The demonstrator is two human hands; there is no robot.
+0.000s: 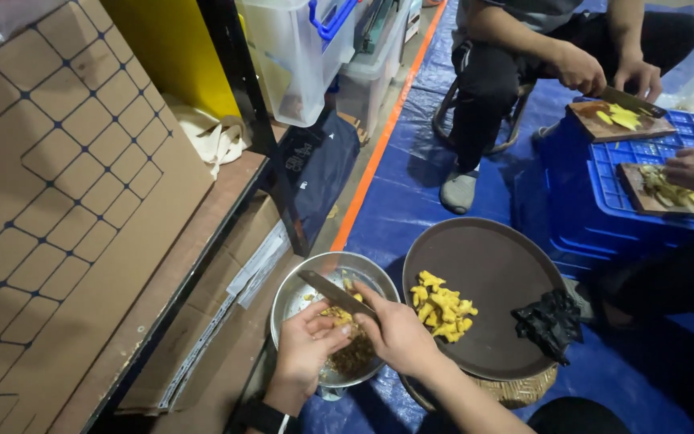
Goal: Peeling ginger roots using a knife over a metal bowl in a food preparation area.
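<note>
floor: blue tarp
left hand: grips ginger piece over steel bowl
right hand: closed on knife
tray: peeled ginger pile, black cloth

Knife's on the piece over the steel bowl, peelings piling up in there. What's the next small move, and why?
Probably one more short scrape of the knife along the piece, since the right hand has the blade on it, the left hand grips it over the steel bowl, and it hasn't joined the yellow peeled pieces on the brown tray.
</note>
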